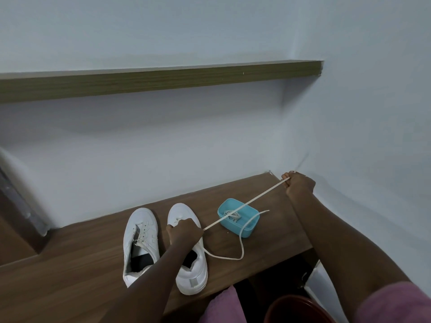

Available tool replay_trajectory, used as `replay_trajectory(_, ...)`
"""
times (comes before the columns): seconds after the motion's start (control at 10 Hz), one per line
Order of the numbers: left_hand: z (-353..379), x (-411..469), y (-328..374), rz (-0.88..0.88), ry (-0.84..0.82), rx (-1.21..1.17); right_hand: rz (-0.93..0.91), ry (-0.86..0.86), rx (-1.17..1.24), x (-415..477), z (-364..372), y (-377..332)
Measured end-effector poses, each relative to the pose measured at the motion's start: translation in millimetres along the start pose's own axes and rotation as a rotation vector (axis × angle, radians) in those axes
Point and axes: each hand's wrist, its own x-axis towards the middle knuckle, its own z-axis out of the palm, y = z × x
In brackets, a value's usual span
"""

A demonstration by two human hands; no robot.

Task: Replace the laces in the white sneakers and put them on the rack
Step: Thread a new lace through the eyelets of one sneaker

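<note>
Pink cloth [224,304] lies nearest, at the bench [70,264] edge. Left hand [184,233] presses on the right sneaker [191,259], grip closed over its front eyelets. Right hand [299,183] pinches a lace [245,205], drawn taut across the blue tub [238,221]. To do this well, hold the shoe steady and pull evenly, watching that the slack loop lying on the bench does not snag the tub. Both sneakers stand side by side, toes to the wall; the left sneaker [140,241] is unlaced, tongue loose. More laces lie in the tub.
</note>
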Motion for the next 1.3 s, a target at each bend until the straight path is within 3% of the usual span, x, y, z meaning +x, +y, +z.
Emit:
replay_trajectory(0.1, -2.1, -3.1, 2.6, -0.054, 0.02, -0.003, 0.052, 0.023, 0.293, 5.4, -9.8, -17.0)
replay_trajectory(0.2, -1.9, -2.5, 2.4, -0.074, 0.011, -0.029, 0.058, 0.064, 0.398, 13.8, -17.2, -22.4)
replay_trajectory(0.3, -0.7, -4.2, 4.1, -0.07, 0.029, -0.065, 0.001, 0.107, 0.265, 20.7, -14.7, -21.4)
replay_trajectory(0.4, -0.1, -1.5, 0.2, -0.054, -0.008, -0.117, -0.142, 0.134, -0.035, 15.7, -9.1, -13.4)
replay_trajectory(0.5, 0.8, 11.7, -15.1, 0.092, -0.126, -0.231, -0.309, 0.104, -0.22, 4.4, -1.3, -7.3)
replay_trajectory(0.6, -5.7, 11.4, -35.2, 0.145, -0.076, -0.567, -0.457, -0.042, -0.426, -17.4, 14.8, 4.8)
replay_trajectory(0.7, -8.7, 10.1, -57.4, 0.028, 0.106, -0.755, -0.45, -0.192, -0.496, -34.2, 40.6, 30.3)
replay_trajectory(0.9, -6.5, -7.2, -79.4, 0.024, 0.08, -0.615, -0.374, -0.543, -0.764, -90.0, 89.8, 107.8)
replay_trajectory(1.0, -3.7, -14.4, -80.6, 0.116, -0.009, -0.378, -0.345, -0.705, -0.965, -116.4, 101.1, 141.6)
replay_trajectory(1.1, 1.4, -14.7, -78.9, 0.126, 0.065, -0.325, -0.339, -0.852, -1.009, -135.6, 102.8, 165.1)
replay_trajectory(1.3, 6.7, -8.5, -84.6, -0.048, 0.112, -0.672, -0.373, -0.854, -1.06, -150.8, 97.2, 189.7)
